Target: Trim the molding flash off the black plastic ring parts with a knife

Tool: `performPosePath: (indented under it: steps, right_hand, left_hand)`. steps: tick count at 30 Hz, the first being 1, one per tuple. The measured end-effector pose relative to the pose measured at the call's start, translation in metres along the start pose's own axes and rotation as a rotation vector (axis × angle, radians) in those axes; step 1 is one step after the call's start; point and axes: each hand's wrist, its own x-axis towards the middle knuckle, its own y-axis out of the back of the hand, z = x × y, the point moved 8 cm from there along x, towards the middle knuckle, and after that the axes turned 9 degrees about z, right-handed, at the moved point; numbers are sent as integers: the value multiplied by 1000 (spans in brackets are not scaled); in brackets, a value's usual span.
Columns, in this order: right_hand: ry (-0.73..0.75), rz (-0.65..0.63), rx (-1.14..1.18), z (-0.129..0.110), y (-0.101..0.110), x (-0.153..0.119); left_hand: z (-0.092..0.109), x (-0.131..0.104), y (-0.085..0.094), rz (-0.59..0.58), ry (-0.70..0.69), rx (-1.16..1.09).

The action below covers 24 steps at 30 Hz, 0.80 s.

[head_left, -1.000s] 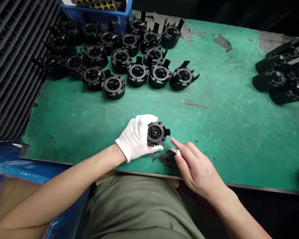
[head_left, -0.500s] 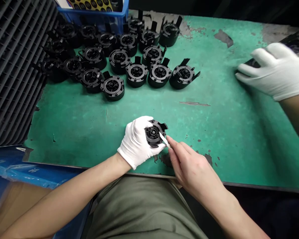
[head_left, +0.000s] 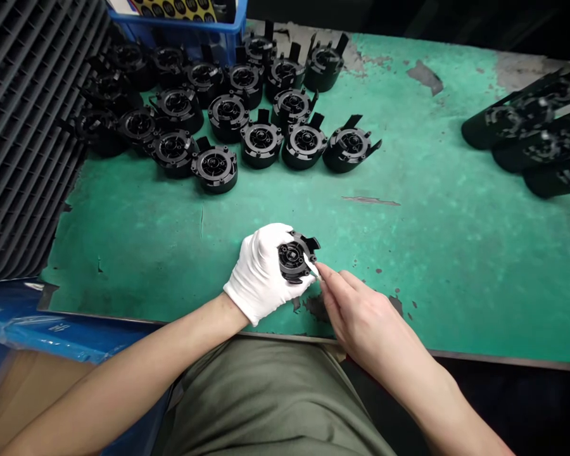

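Observation:
In a white glove, my left hand is wrapped round a round black plastic part near the table's front edge. My right hand, ungloved, pinches a small white pointed tool. The tool's tip touches the right side of the part's top face. Dark tabs stick out from the part's rim at the upper right. Beyond my hands, several similar black parts stand in loose rows on the green table.
A blue bin with yellow sticker sheets is at the back left. Black ribbed trays lean at the left. More black housings stand at the right edge. Plastic-lined blue box sits below the table at lower left.
The co-worker's gloved hand at the right has left the view, and a group of black housings now shows there. My hands have hardly moved.

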Motion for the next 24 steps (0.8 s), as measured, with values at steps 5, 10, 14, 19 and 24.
performPosePath:
  steps: [5, 10, 14, 19, 24]
  right_hand:
    - [-29, 21, 8, -1, -1, 1]
    - [29, 93, 26, -2, 7, -4]
    - [67, 182, 110, 8, 20, -13]
    - [16, 189, 151, 20, 17, -17]
    - [-2, 179, 226, 14, 13, -17]
  left_hand:
    - [2, 5, 0, -17, 24, -31]
    - [-1, 3, -2, -20, 15, -18]
    - [-3, 2, -3, -63, -13, 53]
    - [-1, 10, 1, -271, -134, 35]
    - [-9, 12, 21, -222, -107, 50]
